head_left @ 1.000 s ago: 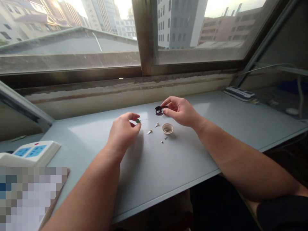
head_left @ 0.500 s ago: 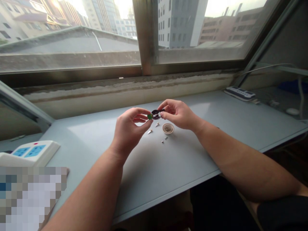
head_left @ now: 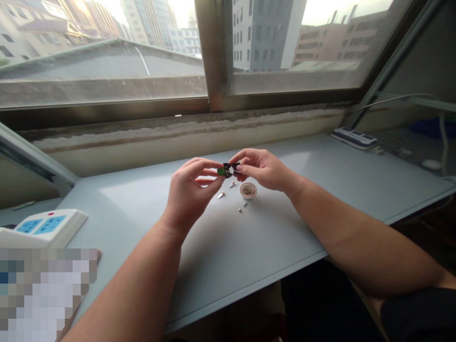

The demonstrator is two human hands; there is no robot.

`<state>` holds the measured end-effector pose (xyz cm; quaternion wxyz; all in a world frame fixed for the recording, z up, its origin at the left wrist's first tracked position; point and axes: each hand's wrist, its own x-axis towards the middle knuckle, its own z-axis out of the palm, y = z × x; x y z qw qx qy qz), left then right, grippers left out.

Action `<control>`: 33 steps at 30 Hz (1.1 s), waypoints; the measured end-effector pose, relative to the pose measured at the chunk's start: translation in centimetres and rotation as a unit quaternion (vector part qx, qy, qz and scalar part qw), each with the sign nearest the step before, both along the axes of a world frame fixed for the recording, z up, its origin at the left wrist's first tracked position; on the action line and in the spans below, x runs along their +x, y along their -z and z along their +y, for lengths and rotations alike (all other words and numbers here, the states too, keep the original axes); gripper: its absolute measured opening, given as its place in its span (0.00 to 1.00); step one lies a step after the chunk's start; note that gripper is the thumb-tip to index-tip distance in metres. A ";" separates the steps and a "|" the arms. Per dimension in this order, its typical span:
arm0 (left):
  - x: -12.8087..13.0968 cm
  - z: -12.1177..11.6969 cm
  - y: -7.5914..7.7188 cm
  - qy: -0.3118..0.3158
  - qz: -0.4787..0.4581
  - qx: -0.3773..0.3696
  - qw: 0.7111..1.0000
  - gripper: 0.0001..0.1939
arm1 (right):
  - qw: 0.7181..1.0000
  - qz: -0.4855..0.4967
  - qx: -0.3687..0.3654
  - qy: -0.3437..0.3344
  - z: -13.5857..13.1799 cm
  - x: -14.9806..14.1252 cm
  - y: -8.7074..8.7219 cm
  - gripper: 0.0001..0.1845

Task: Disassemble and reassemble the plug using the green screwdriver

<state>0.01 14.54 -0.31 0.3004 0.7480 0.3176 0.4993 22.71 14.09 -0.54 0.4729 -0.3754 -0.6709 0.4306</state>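
Both wrists are turned inward and raised, with the left hand [head_left: 190, 192] pinching a small green part [head_left: 221, 171] in its fingertips and the right hand [head_left: 265, 168] pinching a dark ring-shaped part [head_left: 228, 169], the two parts meeting above the surface [head_left: 270, 232] (nothing stands between them). Below lie a round cream cup [head_left: 248, 190] and small metal bits [head_left: 221, 194], with a white power strip [head_left: 46, 228] well off to the left

Office-type rm — window desk [head_left: 270, 228] (city bldgs [head_left: 263, 33]), power strip [head_left: 44, 230]
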 end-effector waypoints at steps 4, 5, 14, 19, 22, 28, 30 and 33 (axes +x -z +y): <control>0.0 0.1 0.0 -0.011 -0.008 -0.006 1.000 0.10 | 1.000 0.003 0.002 -0.008 -0.1 0.0 -0.1 0.09; 0.0 0.1 0.1 -0.013 -0.012 -0.013 1.000 0.10 | 1.000 0.004 0.003 -0.009 -0.1 0.0 -0.2 0.09; 0.2 0.0 0.0 -0.016 -0.032 -0.099 0.994 0.13 | 1.000 0.006 -0.006 -0.004 -0.3 -0.1 -0.2 0.09; 0.2 0.1 -0.2 -0.028 -0.028 -0.102 0.994 0.13 | 1.000 -0.001 0.001 -0.001 -0.1 -0.1 0.1 0.09; 0.1 0.2 -0.2 -0.037 -0.028 -0.114 0.992 0.13 | 1.000 -0.006 0.007 0.004 -0.2 -0.2 0.0 0.09; 0.1 -0.2 -0.4 -0.057 -0.010 -0.136 0.989 0.13 | 1.000 -0.014 0.011 0.004 -0.5 -0.3 -0.2 0.09; 0.1 -0.4 -0.5 -0.065 -0.007 -0.135 0.989 0.12 | 1.000 -0.016 0.011 0.008 -0.5 -0.4 -0.2 0.09; 0.1 -0.4 -0.6 -0.082 0.003 -0.133 0.988 0.10 | 1.000 -0.016 0.009 0.010 -0.5 -0.4 -0.1 0.09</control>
